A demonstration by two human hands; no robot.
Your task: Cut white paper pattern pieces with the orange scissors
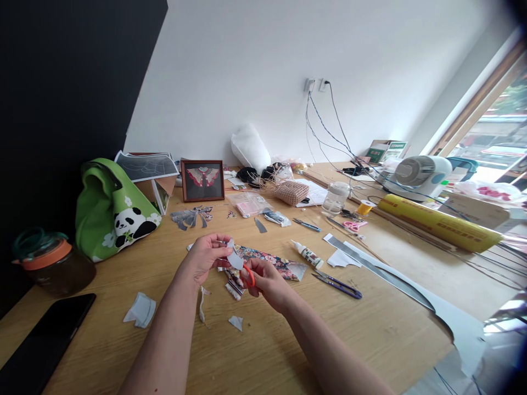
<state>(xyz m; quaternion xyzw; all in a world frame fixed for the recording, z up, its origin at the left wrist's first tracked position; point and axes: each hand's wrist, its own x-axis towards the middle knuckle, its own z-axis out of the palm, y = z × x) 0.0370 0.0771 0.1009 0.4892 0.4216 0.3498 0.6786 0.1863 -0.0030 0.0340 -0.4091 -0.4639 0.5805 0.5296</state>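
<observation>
Room: white wall [230, 66] behind, dark wall panel [69, 71] at left, wooden table [354, 340] in front of me.
Left hand: mine [206, 259], thumb and fingers pinched closed on a small grey piece [236, 259], raised above the table.
Right hand: mine [264, 282], curled round the orange-handled scissors [250, 276] at the lower edge of that piece; blade opening hidden, cannot tell.
Under the work: floral fabric [274, 262] lying flat, partly covered by my hands.
Yellow roll: printed wrap [440, 222] at right, lettering present, not legible from here.
Glue bottle: white squeeze bottle [308, 254] on its side beyond my right hand; label print too small to read.
Green box: pale lettering on the carton [382, 152] by the far wall, unreadable.
Green bag: panda picture on the front of the bag [101, 211], left side.
Purple snips: lying [340, 285] right of the fabric.
</observation>
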